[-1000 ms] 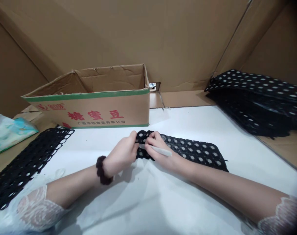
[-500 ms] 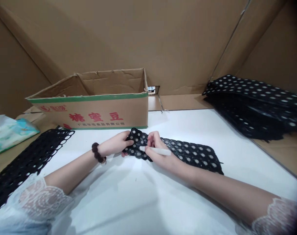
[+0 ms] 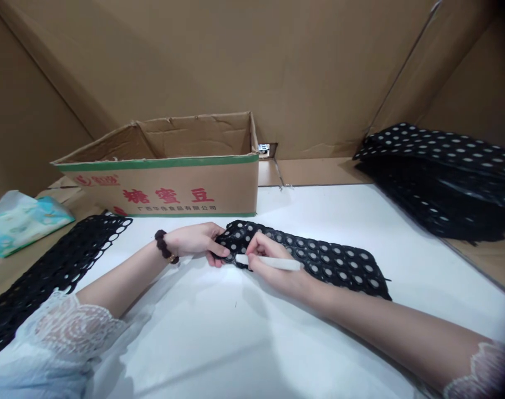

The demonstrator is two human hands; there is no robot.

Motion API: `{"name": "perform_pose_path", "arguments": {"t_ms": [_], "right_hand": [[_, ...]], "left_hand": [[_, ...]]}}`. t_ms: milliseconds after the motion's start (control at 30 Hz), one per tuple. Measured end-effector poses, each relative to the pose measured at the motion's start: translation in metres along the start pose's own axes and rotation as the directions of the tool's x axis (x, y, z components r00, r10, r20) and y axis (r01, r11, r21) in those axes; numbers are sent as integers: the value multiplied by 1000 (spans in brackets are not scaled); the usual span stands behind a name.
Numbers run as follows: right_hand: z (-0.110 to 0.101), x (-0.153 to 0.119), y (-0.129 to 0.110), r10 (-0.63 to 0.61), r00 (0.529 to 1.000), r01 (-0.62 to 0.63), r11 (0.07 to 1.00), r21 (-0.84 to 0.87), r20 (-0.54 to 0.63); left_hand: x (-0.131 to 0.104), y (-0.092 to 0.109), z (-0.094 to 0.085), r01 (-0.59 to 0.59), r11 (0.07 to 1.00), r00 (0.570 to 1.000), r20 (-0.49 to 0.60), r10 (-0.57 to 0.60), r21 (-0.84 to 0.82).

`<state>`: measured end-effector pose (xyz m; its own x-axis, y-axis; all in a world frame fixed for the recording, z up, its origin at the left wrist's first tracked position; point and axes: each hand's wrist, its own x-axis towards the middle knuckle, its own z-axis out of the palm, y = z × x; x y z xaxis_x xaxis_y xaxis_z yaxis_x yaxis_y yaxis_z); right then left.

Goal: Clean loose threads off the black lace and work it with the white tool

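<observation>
A black strip with rows of pale round discs [image 3: 335, 260] lies on the white tabletop, slanting down to the right. My left hand [image 3: 198, 242] grips its left end, thumb on top and fingers curled beneath. In my right hand [image 3: 273, 266] is a white pen-like tool [image 3: 277, 262], held like a pen, its left end at the strip close to my left thumb. The tool's tip is too small to make out, and my right hand covers part of the strip's middle.
An open cardboard box [image 3: 164, 188] with red lettering stands behind my hands. At left lie a black sheet full of round holes [image 3: 56, 271] and a blue-green tissue pack [image 3: 27, 221]. A pile of black dotted sheets [image 3: 447, 177] rests at back right. Cardboard walls [image 3: 235, 55] surround the table.
The white tool and my right hand have shifted slightly toward the strip's lower edge near my left thumb. The whole view has moved a little; my left hand keeps its grip.
</observation>
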<state>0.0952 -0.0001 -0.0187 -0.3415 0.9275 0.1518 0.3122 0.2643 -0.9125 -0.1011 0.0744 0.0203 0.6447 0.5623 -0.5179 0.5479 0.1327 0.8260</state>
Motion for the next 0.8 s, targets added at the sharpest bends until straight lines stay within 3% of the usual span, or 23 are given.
{"name": "perform_pose_path", "arguments": {"t_ms": [67, 167, 300, 433, 567, 700, 800], "right_hand": [[-1, -1, -4, 9, 1000, -8, 1000, -15, 13], [-3, -2, -10, -9, 998, 12, 999, -46, 59], [-2, -5, -14, -65, 993, 73, 994, -87, 98], [6, -5, -10, -107, 992, 115, 985, -126, 71], [10, 2, -6, -79, 997, 80, 994, -72, 13], [2, 9, -8, 161, 983, -147, 977, 154, -84], [-5, 7, -13, 215, 968, -176, 949, 262, -130]], "left_hand": [[0, 2, 4, -13, 1000, 1000, -15, 13, -9], [-5, 7, 19, -34, 998, 991, -125, 41, 58], [-14, 13, 49, -92, 959, 933, -312, 176, 267], [-20, 14, 64, -107, 917, 896, -362, 256, 384], [-18, 15, 49, -102, 910, 932, -281, 228, 401], [-12, 16, 20, -76, 950, 988, -105, 112, 303], [-8, 14, 7, -47, 984, 998, -29, 52, 173]]}}
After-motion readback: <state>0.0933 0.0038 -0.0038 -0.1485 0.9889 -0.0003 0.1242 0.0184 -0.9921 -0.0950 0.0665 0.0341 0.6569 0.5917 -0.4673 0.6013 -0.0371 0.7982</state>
